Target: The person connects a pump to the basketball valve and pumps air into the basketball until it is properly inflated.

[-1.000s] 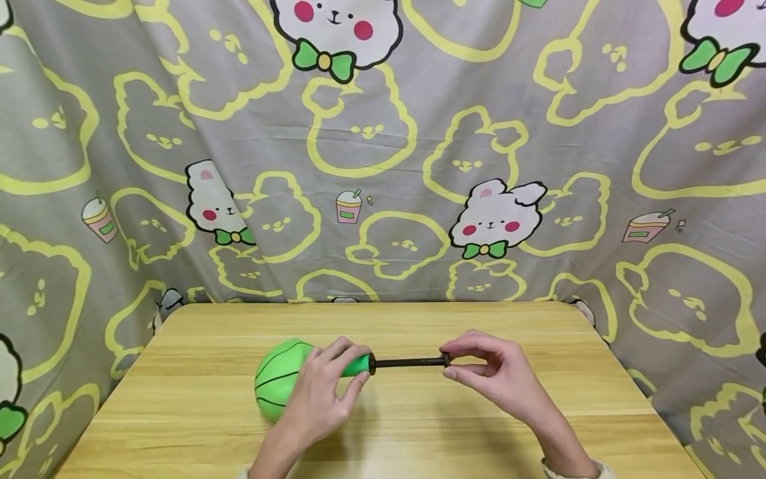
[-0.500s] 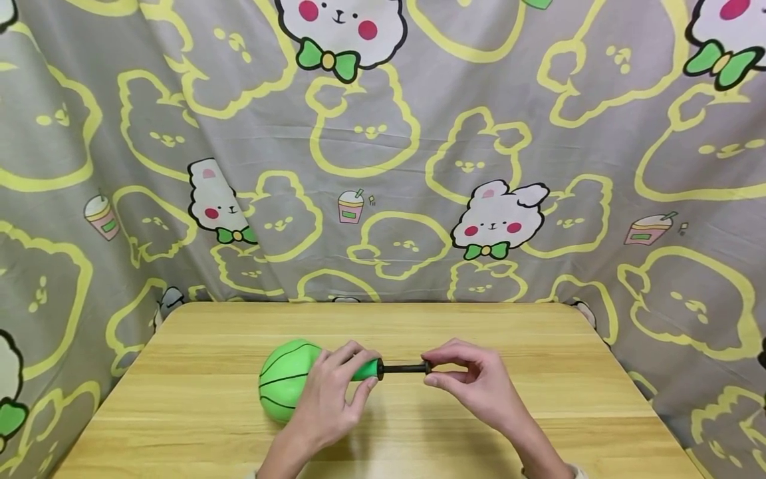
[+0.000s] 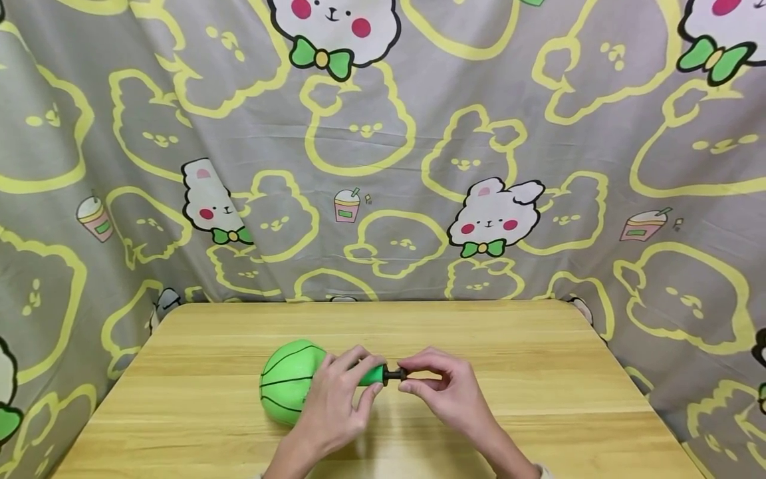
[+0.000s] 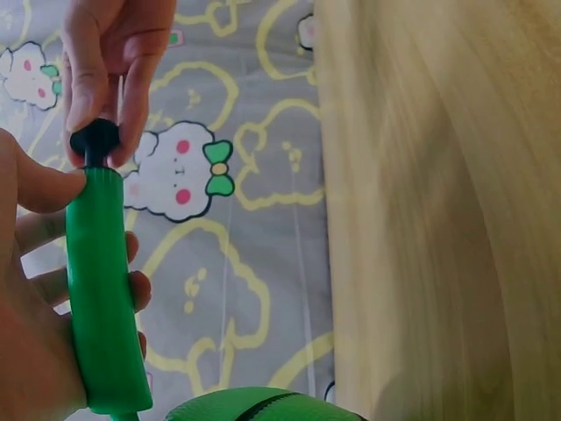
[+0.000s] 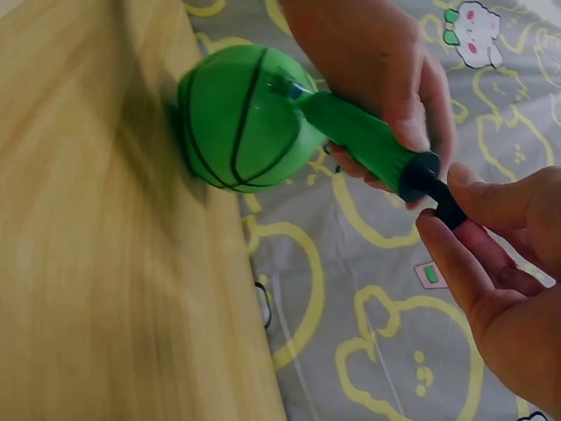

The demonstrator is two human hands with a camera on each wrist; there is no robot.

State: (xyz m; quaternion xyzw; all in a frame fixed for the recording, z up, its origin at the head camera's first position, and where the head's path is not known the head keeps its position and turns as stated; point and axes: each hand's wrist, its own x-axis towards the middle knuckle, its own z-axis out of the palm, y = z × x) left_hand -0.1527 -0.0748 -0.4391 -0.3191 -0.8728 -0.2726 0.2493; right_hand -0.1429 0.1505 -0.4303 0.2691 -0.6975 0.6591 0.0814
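A green ball with black lines [image 3: 286, 380] sits at the left, its top dented in. From it a green hand pump [image 4: 101, 281] points to the right, joined to the ball by a thin needle end [image 5: 300, 91]. My left hand [image 3: 338, 399] is wrapped around the pump's green barrel, thumb near its black collar. With thumb and fingertips my right hand [image 3: 445, 389] pinches the black plunger handle [image 5: 450, 210]. Only a short length of the black rod shows between handle and collar.
Below lies a light wooden table [image 3: 538, 412]. A grey curtain [image 3: 383, 146] printed with yellow outlines and white bears hangs behind the table and along both sides.
My right hand has moved left and pushed the plunger handle towards the barrel, so much less rod shows. The left hand and ball have shifted only slightly.
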